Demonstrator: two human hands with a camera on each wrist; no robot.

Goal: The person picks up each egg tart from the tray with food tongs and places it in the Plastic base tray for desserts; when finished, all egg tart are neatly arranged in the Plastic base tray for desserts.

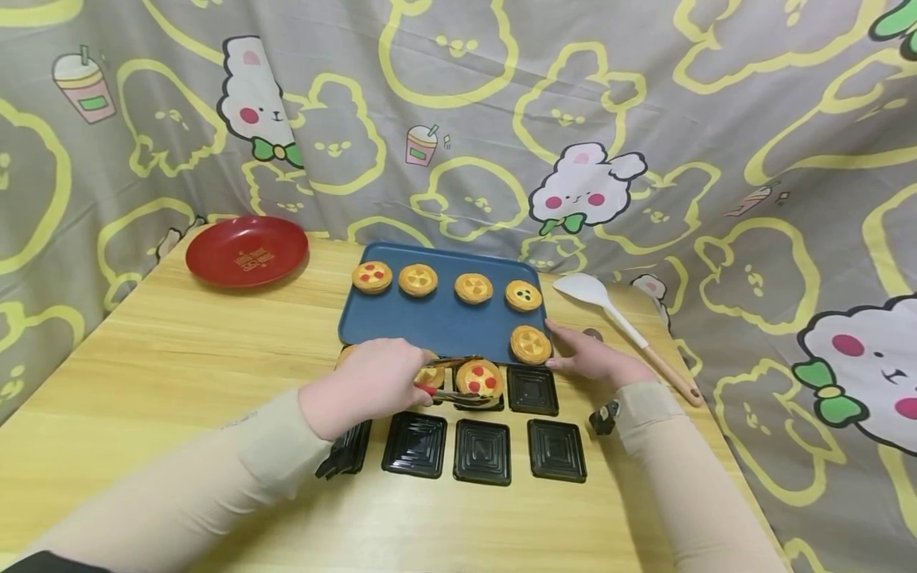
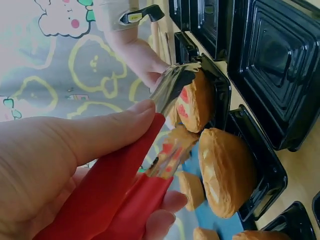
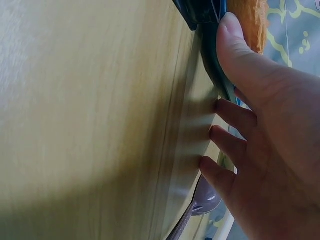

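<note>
My left hand (image 1: 372, 378) grips red-handled tongs (image 2: 112, 192). Their metal ends lie on either side of an egg tart with red pieces (image 1: 478, 380), which is at a black square tart tray (image 1: 501, 402) in the back row. Another egg tart (image 2: 225, 172), with a yellow top, sits in the tray beside it, partly hidden by my hand in the head view. At the near right corner of the blue tray (image 1: 444, 326), my right hand (image 1: 598, 358) holds the edge with thumb and fingers. A plain yellow tart (image 1: 531, 344) lies close by that corner.
Along the blue tray's far side are several tarts (image 1: 418, 280). Black square trays (image 1: 482, 452) stand in rows nearer me. A red plate (image 1: 247, 251) is at the back left, and a white ladle with a wooden handle (image 1: 616, 314) lies at the right.
</note>
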